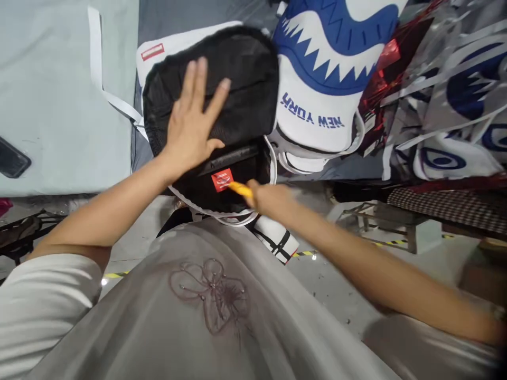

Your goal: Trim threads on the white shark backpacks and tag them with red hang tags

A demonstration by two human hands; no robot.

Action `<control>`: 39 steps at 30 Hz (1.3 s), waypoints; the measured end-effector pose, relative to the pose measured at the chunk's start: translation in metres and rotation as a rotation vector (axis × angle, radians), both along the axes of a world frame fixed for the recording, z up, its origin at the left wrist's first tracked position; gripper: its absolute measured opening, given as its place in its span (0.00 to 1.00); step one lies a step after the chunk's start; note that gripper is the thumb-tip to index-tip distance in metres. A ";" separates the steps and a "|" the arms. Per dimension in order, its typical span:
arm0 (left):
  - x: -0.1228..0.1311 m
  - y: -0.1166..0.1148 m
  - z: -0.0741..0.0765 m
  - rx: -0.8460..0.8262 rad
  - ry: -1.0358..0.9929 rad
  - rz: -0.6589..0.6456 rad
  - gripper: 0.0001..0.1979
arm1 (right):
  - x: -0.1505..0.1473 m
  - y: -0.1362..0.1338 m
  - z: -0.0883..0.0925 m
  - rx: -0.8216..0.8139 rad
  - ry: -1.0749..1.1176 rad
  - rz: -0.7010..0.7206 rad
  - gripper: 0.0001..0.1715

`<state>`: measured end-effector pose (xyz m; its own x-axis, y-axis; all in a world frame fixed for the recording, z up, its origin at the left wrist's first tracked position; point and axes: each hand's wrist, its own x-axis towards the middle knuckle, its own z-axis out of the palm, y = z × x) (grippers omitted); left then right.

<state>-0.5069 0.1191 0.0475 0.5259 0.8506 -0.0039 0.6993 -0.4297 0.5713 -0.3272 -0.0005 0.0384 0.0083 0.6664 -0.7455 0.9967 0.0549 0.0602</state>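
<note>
An open bag [245,100], its black lining turned up, lies at the table's front edge, with white edging along its lower side. My left hand [190,116] presses on the lining, fingers spread and nothing held. Inside the lower part of the bag is a red label [222,180]. My right hand [271,198], blurred by motion, grips a slim yellow tool [241,189] whose tip is over or touching the label's right edge. The tool's exact kind cannot be made out. Behind the bag, a white piece [190,39] with a red-framed patch shows.
To the right lie a blue-and-white bag [312,116] lettered NEW YORK and white printed pieces [455,153] with loose straps. A white strap [97,58] trails on the pale table cover [51,100]. A dark phone-like object [13,158] sits far left. Below right stands a low stool [412,232].
</note>
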 end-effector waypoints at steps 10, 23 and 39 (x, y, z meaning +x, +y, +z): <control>-0.001 0.031 -0.028 0.108 0.144 0.130 0.50 | -0.008 -0.004 -0.102 0.628 0.192 -0.708 0.29; 0.044 -0.019 -0.052 0.080 0.420 -0.058 0.47 | 0.022 -0.024 -0.080 0.518 0.988 -1.153 0.15; 0.043 -0.004 -0.032 0.150 0.401 -0.040 0.50 | -0.004 -0.078 0.044 0.618 0.279 -0.515 0.18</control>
<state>-0.4639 0.1149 0.0153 0.5402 0.8365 -0.0923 0.8346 -0.5184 0.1862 -0.3313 -0.0784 0.0821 0.2923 0.9177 -0.2692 0.8710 -0.3717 -0.3213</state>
